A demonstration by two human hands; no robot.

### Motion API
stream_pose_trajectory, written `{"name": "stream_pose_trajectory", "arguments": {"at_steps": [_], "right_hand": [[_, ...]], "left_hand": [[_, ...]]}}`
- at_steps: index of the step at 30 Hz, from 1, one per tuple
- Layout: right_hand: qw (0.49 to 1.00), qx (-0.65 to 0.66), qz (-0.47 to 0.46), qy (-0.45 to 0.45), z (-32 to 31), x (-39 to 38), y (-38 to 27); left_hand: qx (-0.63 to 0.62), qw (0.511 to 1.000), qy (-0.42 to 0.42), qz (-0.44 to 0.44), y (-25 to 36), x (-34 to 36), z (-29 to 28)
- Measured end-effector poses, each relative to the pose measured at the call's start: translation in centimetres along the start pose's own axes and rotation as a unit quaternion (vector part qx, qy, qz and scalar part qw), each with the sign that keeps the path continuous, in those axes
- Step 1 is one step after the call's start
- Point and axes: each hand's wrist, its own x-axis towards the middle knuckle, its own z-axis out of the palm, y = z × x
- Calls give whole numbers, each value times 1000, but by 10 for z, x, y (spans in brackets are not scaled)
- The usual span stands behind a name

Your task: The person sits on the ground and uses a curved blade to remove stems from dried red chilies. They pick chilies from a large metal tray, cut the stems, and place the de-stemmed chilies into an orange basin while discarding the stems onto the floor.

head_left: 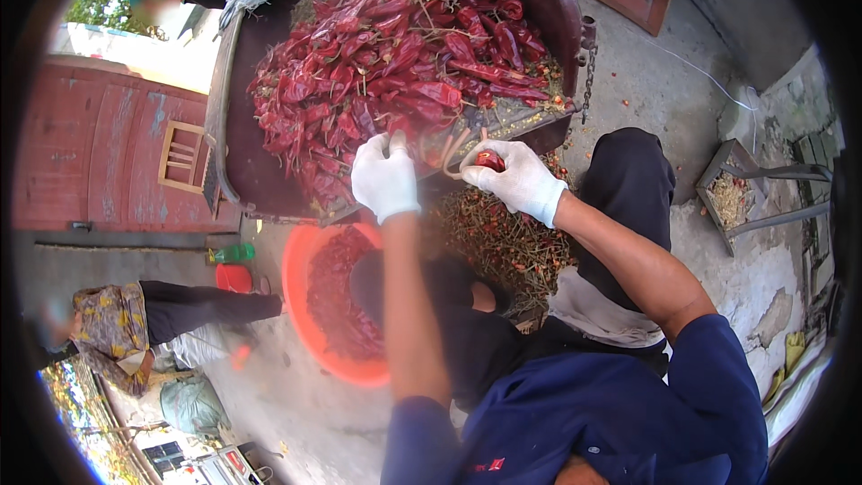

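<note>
My left hand point(385, 181), in a white glove, is at the near edge of a big heap of dried red chili peppers point(395, 45). Its fingers are pinched on a chili pepper point(402, 128), blurred at the fingertips. To its right, my right hand point(519, 181), also gloved in white, is closed around a small tool with a tan loop point(449, 158) and a dark red part point(489, 160); its exact kind is hard to make out. The heap lies in a dark red metal container point(564, 9), spilling towards its near lip.
An orange basin point(299, 341) of red chilies stands on the ground at my left. Stems and scraps point(503, 242) lie below my right hand. A dustpan point(732, 193) of debris sits at right. Another person point(117, 323) is at far left, near a red bucket point(233, 277).
</note>
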Motion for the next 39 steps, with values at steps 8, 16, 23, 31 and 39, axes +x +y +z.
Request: {"name": "stream_pose_trajectory", "arguments": {"at_steps": [8,16,23,31,39], "right_hand": [[996,83,31,-20,15,-3,-8],[980,-91,-172,47,23,-9,8],[967,-193,-166,18,10,-10,12],[963,-201,-176,-42,4,-13,8],[935,-243,-254,-38,-1,-19,7]], "left_hand": [[-91,985,63,132,40,-85,-27],[-167,983,-44,54,38,-107,-34],[-348,920,-146,-105,24,-102,-60],[-258,951,-118,124,25,-95,-54],[-478,836,-184,-199,34,-104,-42]]}}
